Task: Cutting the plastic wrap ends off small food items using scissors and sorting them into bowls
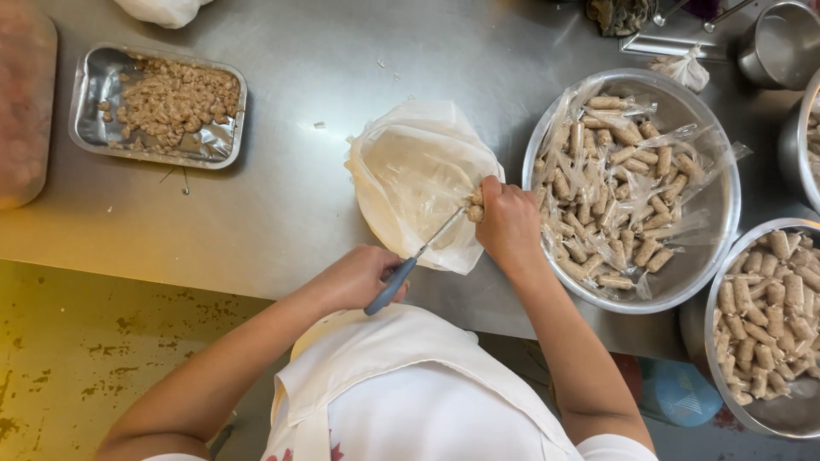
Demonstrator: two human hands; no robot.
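Note:
My left hand (359,277) grips blue-handled scissors (410,266), whose blades reach up to a small brownish roll (472,206). My right hand (508,224) pinches that roll over a bowl lined with a crumpled clear plastic bag (414,175). Just right of my right hand stands a large metal bowl (713,256) with several plastic-wrapped rolls (611,192).
A foil tray (94,94) with chopped brown pieces (175,98) sits at the back left. A second metal bowl (781,418) of unwrapped rolls (769,312) is at the right edge. A small metal pot (781,43) stands at the back right. The steel table's front edge (128,275) runs above a yellow floor (77,358).

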